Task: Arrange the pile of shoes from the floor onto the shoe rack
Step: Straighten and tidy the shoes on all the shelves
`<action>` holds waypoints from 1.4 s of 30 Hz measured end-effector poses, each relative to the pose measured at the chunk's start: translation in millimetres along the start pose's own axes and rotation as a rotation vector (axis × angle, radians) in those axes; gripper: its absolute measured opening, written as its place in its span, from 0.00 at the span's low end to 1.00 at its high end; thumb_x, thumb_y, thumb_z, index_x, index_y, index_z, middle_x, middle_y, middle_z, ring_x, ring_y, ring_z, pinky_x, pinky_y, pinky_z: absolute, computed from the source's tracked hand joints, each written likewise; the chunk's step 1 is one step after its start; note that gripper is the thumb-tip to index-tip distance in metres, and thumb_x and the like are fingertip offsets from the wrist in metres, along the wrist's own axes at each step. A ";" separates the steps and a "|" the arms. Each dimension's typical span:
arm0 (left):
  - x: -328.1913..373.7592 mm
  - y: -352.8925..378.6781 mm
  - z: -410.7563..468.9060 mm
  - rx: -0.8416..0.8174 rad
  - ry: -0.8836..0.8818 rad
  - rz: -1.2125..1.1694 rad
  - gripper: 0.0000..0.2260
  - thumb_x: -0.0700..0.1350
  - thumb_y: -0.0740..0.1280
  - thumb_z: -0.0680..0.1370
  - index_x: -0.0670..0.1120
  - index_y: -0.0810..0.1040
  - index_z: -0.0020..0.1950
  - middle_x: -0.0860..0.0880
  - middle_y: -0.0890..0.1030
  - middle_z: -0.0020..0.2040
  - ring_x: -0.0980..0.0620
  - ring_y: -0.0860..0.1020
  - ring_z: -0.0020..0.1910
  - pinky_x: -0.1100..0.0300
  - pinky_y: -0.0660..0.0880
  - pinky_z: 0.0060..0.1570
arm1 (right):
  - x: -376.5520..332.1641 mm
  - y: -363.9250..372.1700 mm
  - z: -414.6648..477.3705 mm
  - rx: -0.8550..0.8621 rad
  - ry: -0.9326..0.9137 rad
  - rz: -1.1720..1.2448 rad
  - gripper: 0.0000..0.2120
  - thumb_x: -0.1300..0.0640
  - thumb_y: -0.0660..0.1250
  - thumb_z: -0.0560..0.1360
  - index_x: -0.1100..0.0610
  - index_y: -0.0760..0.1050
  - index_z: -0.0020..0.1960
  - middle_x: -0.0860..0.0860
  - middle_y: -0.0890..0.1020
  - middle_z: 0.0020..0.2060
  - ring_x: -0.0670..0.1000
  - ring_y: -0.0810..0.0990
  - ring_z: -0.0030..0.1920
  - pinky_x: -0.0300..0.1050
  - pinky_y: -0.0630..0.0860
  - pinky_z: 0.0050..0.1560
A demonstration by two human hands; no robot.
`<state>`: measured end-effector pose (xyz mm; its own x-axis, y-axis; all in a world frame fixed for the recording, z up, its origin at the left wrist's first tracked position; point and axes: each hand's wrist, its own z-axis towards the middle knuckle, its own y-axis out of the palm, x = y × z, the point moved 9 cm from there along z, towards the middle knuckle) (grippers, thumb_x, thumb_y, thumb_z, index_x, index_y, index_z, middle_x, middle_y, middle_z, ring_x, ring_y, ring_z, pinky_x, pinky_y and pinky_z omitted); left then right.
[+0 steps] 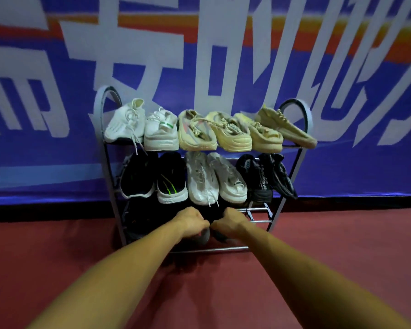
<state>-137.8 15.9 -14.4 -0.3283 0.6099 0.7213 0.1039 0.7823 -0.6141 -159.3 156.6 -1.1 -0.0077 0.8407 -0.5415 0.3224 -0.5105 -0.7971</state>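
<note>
A grey metal shoe rack (pixel 292 108) with three tiers stands against the wall. White and cream shoes (pixel 233 131) fill its top tier. Black and white sneakers (pixel 172 179) fill the middle tier. On the dark bottom tier lie black shoes (pixel 140 222) at the left. My left hand (pixel 192 222) and my right hand (pixel 230 222) reach side by side onto the bottom tier. Each is closed on a dark shoe (pixel 203 235) with a grey heel; the shoes are mostly hidden under my hands.
A blue banner (pixel 342 162) with large white characters covers the wall behind the rack. Red floor (pixel 57 257) spreads in front and to both sides. The bare rails (pixel 259 216) of the bottom tier show at the right.
</note>
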 end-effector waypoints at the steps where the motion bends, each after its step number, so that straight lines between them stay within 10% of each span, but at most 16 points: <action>1: 5.3 -8.2 -8.7 0.003 0.016 0.009 0.05 0.46 0.71 0.72 0.45 0.84 0.40 0.46 0.86 0.40 0.50 0.83 0.38 0.60 0.77 0.39 | -9.7 -9.0 -7.0 0.025 0.003 -0.002 0.09 0.55 0.68 0.74 0.61 0.80 0.49 0.57 0.79 0.43 0.55 0.79 0.47 0.42 0.68 0.40; 5: 17.5 -60.0 -37.2 0.136 0.072 -0.053 0.05 0.45 0.70 0.71 0.44 0.84 0.41 0.46 0.83 0.38 0.51 0.79 0.38 0.59 0.76 0.42 | -42.4 -38.5 -30.9 0.151 -0.048 0.061 0.10 0.54 0.68 0.75 0.56 0.72 0.37 0.55 0.78 0.40 0.56 0.78 0.47 0.41 0.66 0.31; 9: 21.2 -119.9 -73.9 0.339 0.107 0.004 0.02 0.46 0.70 0.73 0.49 0.82 0.42 0.51 0.83 0.45 0.50 0.80 0.46 0.60 0.75 0.46 | -76.6 -51.9 -61.8 0.155 -0.144 0.039 0.26 0.48 0.69 0.77 0.60 0.72 0.70 0.57 0.78 0.64 0.56 0.77 0.65 0.41 0.71 0.56; 17: 23.8 -178.2 -130.8 0.551 0.159 -0.030 0.12 0.45 0.71 0.74 0.47 0.80 0.57 0.50 0.82 0.53 0.50 0.79 0.53 0.61 0.72 0.51 | -126.2 -90.1 -109.3 0.225 -0.303 0.086 0.25 0.49 0.69 0.75 0.56 0.72 0.70 0.55 0.78 0.65 0.55 0.76 0.66 0.46 0.72 0.60; 36: 27.0 -170.5 -112.0 0.567 0.102 -0.330 0.25 0.52 0.68 0.76 0.52 0.70 0.73 0.46 0.78 0.63 0.46 0.78 0.60 0.53 0.74 0.61 | -164.6 -84.5 -94.0 0.253 -0.346 0.240 0.24 0.48 0.67 0.76 0.54 0.73 0.71 0.53 0.81 0.61 0.54 0.78 0.63 0.43 0.69 0.55; 42: 38.4 -174.9 -71.7 0.424 0.060 -0.816 0.20 0.54 0.69 0.76 0.49 0.72 0.66 0.47 0.78 0.58 0.49 0.77 0.52 0.55 0.73 0.45 | -160.1 -81.3 -65.7 0.266 -0.310 0.284 0.21 0.50 0.68 0.78 0.58 0.76 0.68 0.55 0.82 0.62 0.55 0.79 0.63 0.46 0.72 0.61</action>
<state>-101.2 -88.4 143.6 -0.0984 -0.0960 0.9905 -0.4953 0.8680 0.0349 -122.1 75.4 168.0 -0.2492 0.5890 -0.7688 0.1003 -0.7739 -0.6254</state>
